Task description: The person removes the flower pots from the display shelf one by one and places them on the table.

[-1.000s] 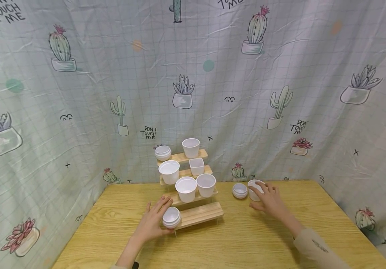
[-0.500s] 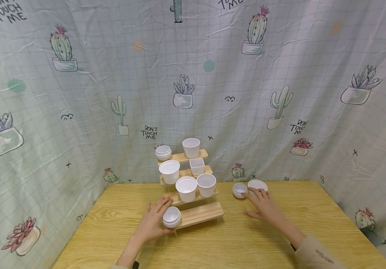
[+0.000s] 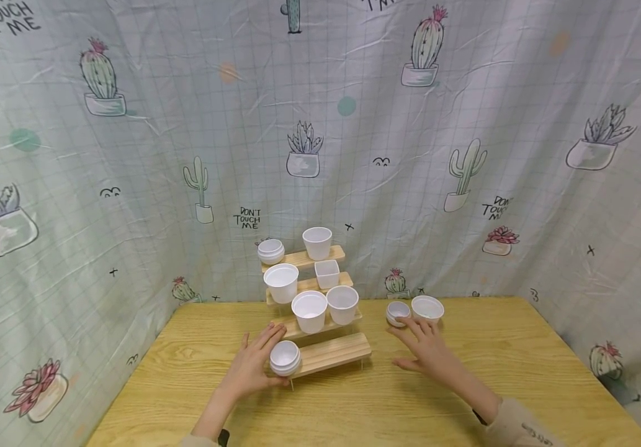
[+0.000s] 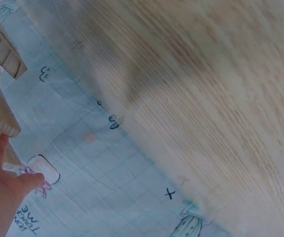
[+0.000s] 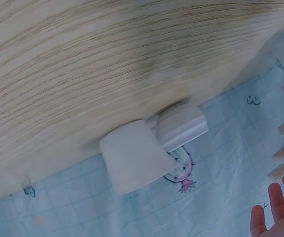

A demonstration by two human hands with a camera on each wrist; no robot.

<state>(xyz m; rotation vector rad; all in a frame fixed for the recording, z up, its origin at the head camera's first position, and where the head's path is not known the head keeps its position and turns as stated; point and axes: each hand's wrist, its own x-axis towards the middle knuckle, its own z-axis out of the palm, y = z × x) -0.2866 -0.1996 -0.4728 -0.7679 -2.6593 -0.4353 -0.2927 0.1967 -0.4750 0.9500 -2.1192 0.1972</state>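
My left hand (image 3: pixel 249 367) rests at the left side of a tiered wooden stand (image 3: pixel 334 355), its fingers fairly straight. In the left wrist view, its fingertips touch a wooden step end (image 4: pixel 3 118). A small round white pot (image 3: pixel 285 358) sits on the lowest step beside it. My right hand (image 3: pixel 430 352) hovers right of the stand, fingers spread, just in front of another small round white pot (image 3: pixel 398 313). A taller white pot (image 3: pixel 427 307) stands next to that one, partly behind the fingertips. Nothing is in the right hand; contact with the round pot cannot be made out.
On the upper steps stand a round pot (image 3: pixel 271 251), a square pot (image 3: pixel 327 274) and several tapered white pots, including one on the top step (image 3: pixel 317 243). A cactus-print curtain (image 3: pixel 376 143) hangs behind the wood-grain table (image 3: pixel 499 347).
My right hand has released the taller pot, which stays on the table, and moved left and nearer, towards the small round pot. The left hand has stayed in place.
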